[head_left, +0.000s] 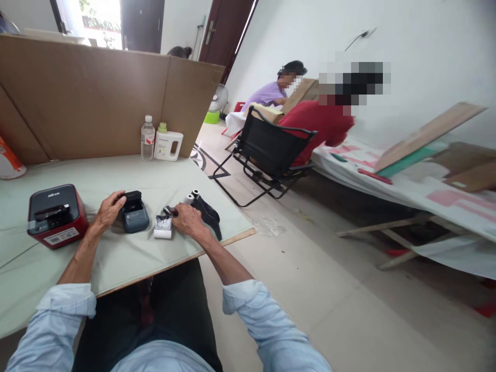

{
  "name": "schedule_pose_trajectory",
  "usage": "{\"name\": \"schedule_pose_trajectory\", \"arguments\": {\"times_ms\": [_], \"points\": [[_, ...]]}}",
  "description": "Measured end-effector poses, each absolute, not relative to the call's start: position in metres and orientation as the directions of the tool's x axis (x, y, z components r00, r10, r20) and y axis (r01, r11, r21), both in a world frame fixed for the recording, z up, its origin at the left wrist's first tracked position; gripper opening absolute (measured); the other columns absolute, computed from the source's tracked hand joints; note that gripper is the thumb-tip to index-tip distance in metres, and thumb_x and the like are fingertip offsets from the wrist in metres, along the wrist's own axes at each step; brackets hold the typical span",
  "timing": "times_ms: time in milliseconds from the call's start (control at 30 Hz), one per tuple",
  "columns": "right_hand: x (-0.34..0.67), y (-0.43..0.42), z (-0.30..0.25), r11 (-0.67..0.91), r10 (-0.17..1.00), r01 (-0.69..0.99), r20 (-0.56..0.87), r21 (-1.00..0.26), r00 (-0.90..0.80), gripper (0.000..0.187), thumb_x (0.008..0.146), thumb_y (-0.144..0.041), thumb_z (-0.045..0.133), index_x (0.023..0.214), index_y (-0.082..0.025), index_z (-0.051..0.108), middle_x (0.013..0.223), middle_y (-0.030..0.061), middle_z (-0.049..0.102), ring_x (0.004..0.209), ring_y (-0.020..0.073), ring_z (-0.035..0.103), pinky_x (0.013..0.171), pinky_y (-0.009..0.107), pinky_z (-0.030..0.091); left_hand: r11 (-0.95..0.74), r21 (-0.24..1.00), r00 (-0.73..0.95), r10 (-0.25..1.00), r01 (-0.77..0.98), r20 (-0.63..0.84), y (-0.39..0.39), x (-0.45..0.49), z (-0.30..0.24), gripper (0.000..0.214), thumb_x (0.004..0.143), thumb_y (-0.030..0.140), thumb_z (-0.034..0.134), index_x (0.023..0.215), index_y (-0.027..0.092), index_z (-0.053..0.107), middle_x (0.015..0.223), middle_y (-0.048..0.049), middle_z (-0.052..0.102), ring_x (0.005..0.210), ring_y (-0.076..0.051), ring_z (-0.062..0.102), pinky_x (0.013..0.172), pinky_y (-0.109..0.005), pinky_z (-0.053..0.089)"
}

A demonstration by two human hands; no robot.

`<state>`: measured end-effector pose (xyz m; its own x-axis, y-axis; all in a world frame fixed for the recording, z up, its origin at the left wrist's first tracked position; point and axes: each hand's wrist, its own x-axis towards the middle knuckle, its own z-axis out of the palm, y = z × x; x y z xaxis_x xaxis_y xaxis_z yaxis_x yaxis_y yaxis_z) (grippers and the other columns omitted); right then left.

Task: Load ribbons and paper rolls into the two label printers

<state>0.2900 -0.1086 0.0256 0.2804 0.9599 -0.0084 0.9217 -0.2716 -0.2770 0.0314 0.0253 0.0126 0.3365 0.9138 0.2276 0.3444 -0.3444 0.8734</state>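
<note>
A small dark label printer (135, 218) lies on the table with its lid raised. My left hand (108, 211) is at its left side, fingers closed on the edge of the lid. To its right is a white paper roll (163, 233) whose unrolled end carries black marks. Over that end, my right hand (188, 219) is closed in a pinch on a small dark, shiny piece (169, 210), too small to identify. Just beyond this hand are two small white rolls (189, 198), close to a black cloth-like item (209, 211).
A red and black box-shaped device (58, 216) stands left of my left hand. A plastic bottle (148, 138) and a white jug (168, 143) stand before a cardboard screen (104, 103). Across the floor, a person in red sits on a black folding chair (273, 142).
</note>
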Motion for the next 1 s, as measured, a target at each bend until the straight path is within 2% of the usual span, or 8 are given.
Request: {"name": "schedule_pose_trajectory", "arguments": {"times_ms": [100, 200, 300, 400, 500, 700, 833, 1000], "points": [[0.294, -0.112, 0.024, -0.287, 0.948, 0.883, 0.019, -0.372, 0.316, 0.014, 0.089, -0.029, 0.068, 0.093, -0.021, 0.079, 0.104, 0.0121, 0.081, 0.104, 0.0282, 0.075, 0.08, 0.031, 0.049, -0.339, 0.879, 0.336, 0.915, 0.335, 0.224, 0.025, 0.031, 0.012, 0.07, 0.083, 0.07, 0.06, 0.127, 0.017, 0.072, 0.131, -0.0112, 0.075, 0.123, -0.031, 0.067, 0.112, -0.042, 0.052], [0.302, -0.114, 0.027, -0.255, 0.923, 0.762, 0.087, -0.596, 0.376, 0.017, 0.087, -0.033, 0.067, 0.089, -0.02, 0.078, 0.091, 0.0068, 0.079, 0.09, 0.0233, 0.073, 0.076, 0.029, 0.048, -0.334, 0.881, 0.337, 0.916, 0.336, 0.218, 0.024, 0.031, 0.012, 0.07, 0.083, 0.069, 0.059, 0.127, 0.016, 0.072, 0.13, -0.0116, 0.075, 0.123, -0.031, 0.067, 0.111, -0.042, 0.052], [0.309, -0.114, 0.034, -0.102, 0.941, 0.518, 0.087, -0.849, 0.327, 0.03, 0.086, -0.046, 0.064, 0.078, -0.018, 0.073, 0.074, 0.0023, 0.071, 0.074, 0.0187, 0.067, 0.066, 0.027, 0.046, -0.331, 0.883, 0.335, 0.917, 0.334, 0.217, 0.025, 0.03, 0.011, 0.067, 0.084, 0.067, 0.06, 0.127, 0.017, 0.072, 0.13, -0.0112, 0.075, 0.122, -0.031, 0.067, 0.111, -0.042, 0.052], [0.309, -0.112, 0.041, -0.022, 0.97, 0.169, 0.02, -0.985, 0.243, 0.041, 0.081, -0.058, 0.066, 0.076, -0.018, 0.07, 0.077, 0.0045, 0.072, 0.073, 0.0182, 0.066, 0.058, 0.025, 0.045, -0.327, 0.886, 0.336, 0.917, 0.329, 0.214, 0.027, 0.03, 0.008, 0.069, 0.084, 0.068, 0.06, 0.128, 0.016, 0.072, 0.13, -0.0122, 0.075, 0.123, -0.031, 0.067, 0.111, -0.042, 0.052], [0.302, -0.112, 0.046, -0.041, 0.985, -0.022, -0.044, -0.999, 0.164, 0.043, 0.076, -0.061, 0.068, 0.081, -0.018, 0.072, 0.09, 0.008, 0.075, 0.079, 0.0194, 0.069, 0.057, 0.026, 0.045, -0.329, 0.887, 0.335, 0.917, 0.324, 0.218, 0.028, 0.03, 0.005, 0.068, 0.085, 0.067, 0.06, 0.129, 0.016, 0.072, 0.132, -0.012, 0.074, 0.124, -0.03, 0.067, 0.112, -0.041, 0.051], [0.283, -0.118, 0.06, -0.056, 0.998, 0.236, -0.049, -0.97, 0.039, 0.041, 0.081, -0.059, 0.069, 0.08, -0.018, 0.075, 0.086, 0.0059, 0.075, 0.082, 0.0189, 0.066, 0.069, 0.028, 0.048, -0.346, 0.878, 0.341, 0.911, 0.332, 0.23, 0.024, 0.031, 0.004, 0.06, 0.089, 0.058, 0.058, 0.129, 0.016, 0.072, 0.133, -0.0116, 0.074, 0.126, -0.029, 0.066, 0.114, -0.042, 0.049], [0.269, -0.104, 0.06, -0.053, 0.978, 0.15, -0.082, -0.987, -0.19, 0.04, 0.083, -0.056, 0.07, 0.08, -0.016, 0.074, 0.081, 0.0053, 0.075, 0.08, 0.0187, 0.07, 0.066, 0.026, 0.046, -0.344, 0.882, 0.34, 0.911, 0.32, 0.232, 0.024, 0.032, 0.003, 0.058, 0.09, 0.055, 0.058, 0.13, 0.015, 0.072, 0.134, -0.0128, 0.073, 0.124, -0.029, 0.067, 0.113, -0.042, 0.05], [0.253, -0.077, 0.048, -0.28, 0.9, 0.084, -0.292, -0.956, -0.324, 0.032, 0.083, -0.046, 0.078, 0.08, -0.015, 0.071, 0.075, 0.0074, 0.078, 0.068, 0.0177, 0.073, 0.056, 0.022, 0.043, -0.342, 0.883, 0.34, 0.912, 0.323, 0.229, 0.024, 0.032, 0.001, 0.055, 0.091, 0.053, 0.059, 0.13, 0.016, 0.072, 0.135, -0.0123, 0.073, 0.125, -0.029, 0.067, 0.113, -0.042, 0.05]]}}
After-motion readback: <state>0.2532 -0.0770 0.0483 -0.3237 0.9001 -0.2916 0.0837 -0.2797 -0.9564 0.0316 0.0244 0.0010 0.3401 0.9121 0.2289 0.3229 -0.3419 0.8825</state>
